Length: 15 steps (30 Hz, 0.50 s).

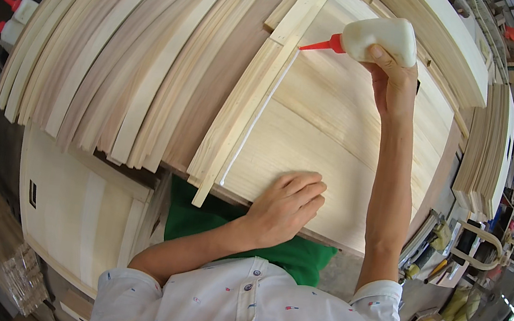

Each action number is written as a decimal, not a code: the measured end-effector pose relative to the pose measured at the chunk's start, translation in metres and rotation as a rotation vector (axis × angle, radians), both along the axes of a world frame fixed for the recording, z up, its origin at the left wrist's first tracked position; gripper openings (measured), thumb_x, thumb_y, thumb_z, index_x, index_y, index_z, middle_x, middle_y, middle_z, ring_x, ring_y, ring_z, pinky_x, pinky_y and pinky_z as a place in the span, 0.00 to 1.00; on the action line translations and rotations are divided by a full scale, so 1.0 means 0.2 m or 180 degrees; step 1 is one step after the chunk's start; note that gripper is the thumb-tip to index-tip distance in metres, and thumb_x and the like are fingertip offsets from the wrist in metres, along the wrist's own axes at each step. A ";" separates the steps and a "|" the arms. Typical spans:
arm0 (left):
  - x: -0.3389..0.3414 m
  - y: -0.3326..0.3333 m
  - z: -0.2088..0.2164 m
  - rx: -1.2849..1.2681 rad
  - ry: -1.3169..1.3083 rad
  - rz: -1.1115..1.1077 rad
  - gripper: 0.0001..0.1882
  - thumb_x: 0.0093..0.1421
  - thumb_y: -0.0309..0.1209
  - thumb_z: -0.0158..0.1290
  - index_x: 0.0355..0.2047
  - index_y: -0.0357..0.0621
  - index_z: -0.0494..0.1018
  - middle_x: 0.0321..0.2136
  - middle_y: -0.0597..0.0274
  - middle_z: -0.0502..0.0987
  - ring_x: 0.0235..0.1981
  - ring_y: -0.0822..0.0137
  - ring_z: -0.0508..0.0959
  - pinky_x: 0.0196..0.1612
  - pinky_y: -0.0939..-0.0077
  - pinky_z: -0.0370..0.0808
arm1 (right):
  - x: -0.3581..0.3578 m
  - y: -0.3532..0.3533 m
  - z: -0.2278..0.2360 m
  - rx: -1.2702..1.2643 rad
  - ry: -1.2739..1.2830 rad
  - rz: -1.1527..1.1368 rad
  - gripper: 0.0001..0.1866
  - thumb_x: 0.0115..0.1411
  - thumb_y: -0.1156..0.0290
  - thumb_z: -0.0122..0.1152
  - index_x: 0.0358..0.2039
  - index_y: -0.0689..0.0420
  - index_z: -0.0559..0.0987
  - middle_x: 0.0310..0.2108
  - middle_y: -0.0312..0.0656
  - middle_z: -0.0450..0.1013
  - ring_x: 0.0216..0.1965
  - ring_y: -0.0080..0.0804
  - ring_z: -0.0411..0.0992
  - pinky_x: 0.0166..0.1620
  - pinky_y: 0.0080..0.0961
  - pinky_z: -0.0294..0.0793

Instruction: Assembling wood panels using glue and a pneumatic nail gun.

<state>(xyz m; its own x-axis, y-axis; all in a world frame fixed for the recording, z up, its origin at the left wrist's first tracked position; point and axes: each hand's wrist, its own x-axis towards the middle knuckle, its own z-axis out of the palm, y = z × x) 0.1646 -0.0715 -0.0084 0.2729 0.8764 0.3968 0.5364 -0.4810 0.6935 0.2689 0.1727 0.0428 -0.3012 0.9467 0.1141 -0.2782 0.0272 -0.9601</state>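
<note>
My right hand [388, 74] grips a white glue bottle [381, 38] tipped on its side. Its red nozzle [322, 43] points left, with the tip at the panel's left margin. A white line of glue [254, 120] runs from the tip down along that margin toward me. The pale wooden panel [333, 146] lies flat in front of me. My left hand [291, 201] rests on the panel's near edge, fingers loosely bent and holding nothing. Beside the glue line lies a narrow wooden strip [255, 110], next to other strips.
Long wooden strips [135, 40] fill the left of the bench. More stacked boards [490, 150] stand at the right, near a clamp-like curved frame [479, 246]. Two other red-tipped bottles [17, 18] are at the far left. A finished-looking panel [76, 199] lies lower left.
</note>
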 end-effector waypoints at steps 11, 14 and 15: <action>0.00 0.01 0.02 -0.0177 -0.0097 -0.0074 0.15 0.49 0.26 0.59 0.39 0.40 0.74 0.47 0.58 0.73 0.54 0.58 0.70 0.55 0.63 0.65 | 0.01 0.40 0.01 0.0391 -0.0118 -0.0083 0.21 0.54 0.78 0.65 0.49 0.62 0.72 0.43 0.44 0.74 0.45 0.36 0.75 0.47 0.36 0.80; -0.01 0.02 0.02 -0.0247 -0.0073 -0.0100 0.16 0.48 0.26 0.59 0.39 0.40 0.74 0.47 0.58 0.73 0.54 0.58 0.70 0.55 0.63 0.65 | -0.01 0.47 0.02 0.0446 -0.0121 -0.0146 0.21 0.55 0.77 0.65 0.49 0.62 0.72 0.44 0.44 0.73 0.46 0.36 0.74 0.49 0.37 0.79; -0.01 0.02 0.03 -0.0289 -0.0069 -0.0100 0.16 0.48 0.26 0.59 0.40 0.40 0.75 0.47 0.59 0.73 0.54 0.59 0.70 0.55 0.63 0.65 | -0.02 0.50 0.02 0.0456 -0.0166 -0.0152 0.21 0.55 0.76 0.65 0.50 0.62 0.72 0.44 0.44 0.73 0.47 0.37 0.73 0.50 0.39 0.78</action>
<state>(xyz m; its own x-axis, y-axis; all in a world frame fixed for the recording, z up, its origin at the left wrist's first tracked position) 0.1627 -0.0679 -0.0030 0.2932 0.9001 0.3222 0.5064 -0.4320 0.7462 0.2652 0.2723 0.0468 -0.2654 0.9352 0.2344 -0.2231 0.1769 -0.9586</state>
